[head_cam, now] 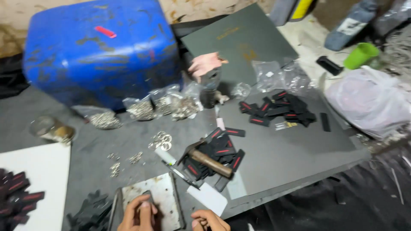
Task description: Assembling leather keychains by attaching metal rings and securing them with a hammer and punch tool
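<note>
Two piles of black tabs (222,152) (277,110) lay unworked at 12 and 1 o'clock, hammer (210,162) resting on the nearer. My left hand (138,214) pinched one tab (147,196) on the metal plate (165,196); right hand (209,220) curled, grip unclear. I judged most work remained.

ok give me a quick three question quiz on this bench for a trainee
1. True or false: the hammer lies on a pile of black tabs with red stripes.
2. Which thing stands at the far right of the bench? A) green cup B) yellow bowl C) white mug
3. What does the left hand rest on?

Key
1. True.
2. A, the green cup.
3. The metal plate at the near edge. The right hand is beside it, fingers curled.
</note>
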